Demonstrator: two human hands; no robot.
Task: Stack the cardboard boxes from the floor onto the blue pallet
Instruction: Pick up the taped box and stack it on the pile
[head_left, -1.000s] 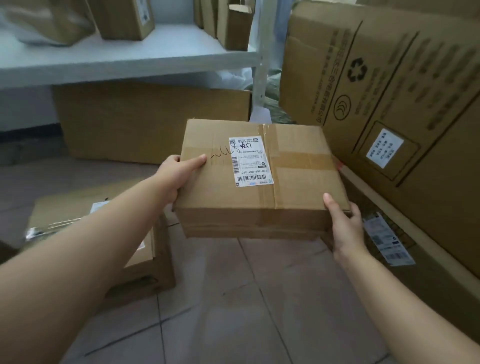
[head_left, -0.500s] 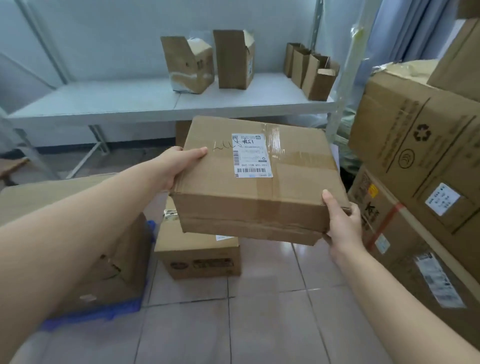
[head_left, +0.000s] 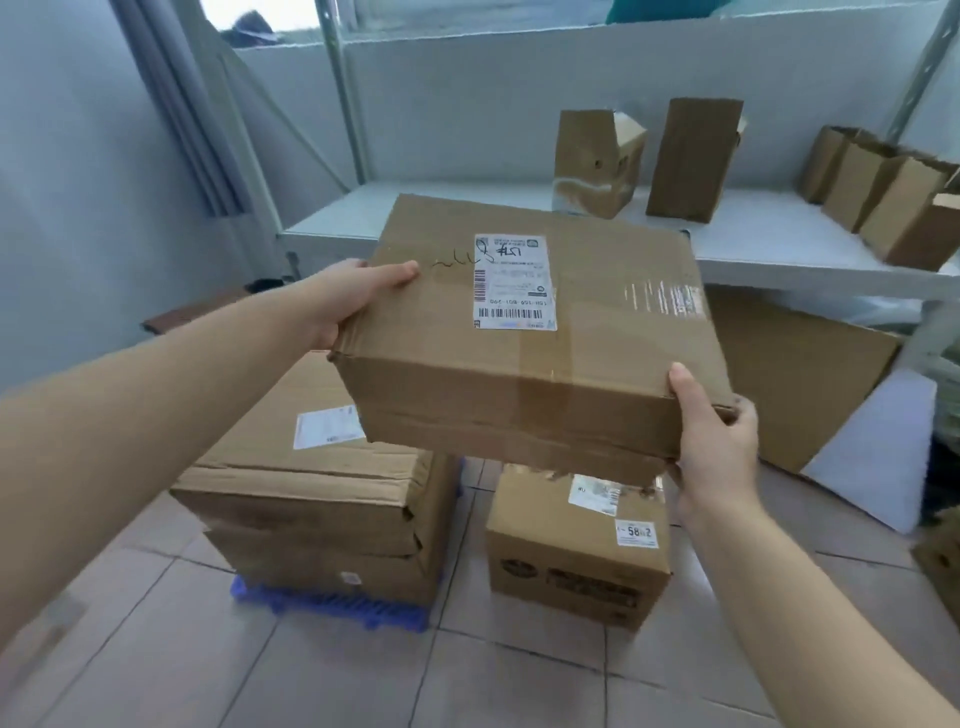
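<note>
Both hands gripped a flat brown cardboard box (head_left: 530, 332) with a white shipping label in mid-air: the left hand (head_left: 345, 299) clasped its far left edge, the right hand (head_left: 714, 441) its near right corner (thumb on top). Below sat stacked brown cardboard boxes (head_left: 317, 499) on the blue plastic pallet (head_left: 332, 605).

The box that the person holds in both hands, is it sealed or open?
Sealed. The held box has its top flaps flat and shut, with clear tape running across the top and down the front face.
</note>
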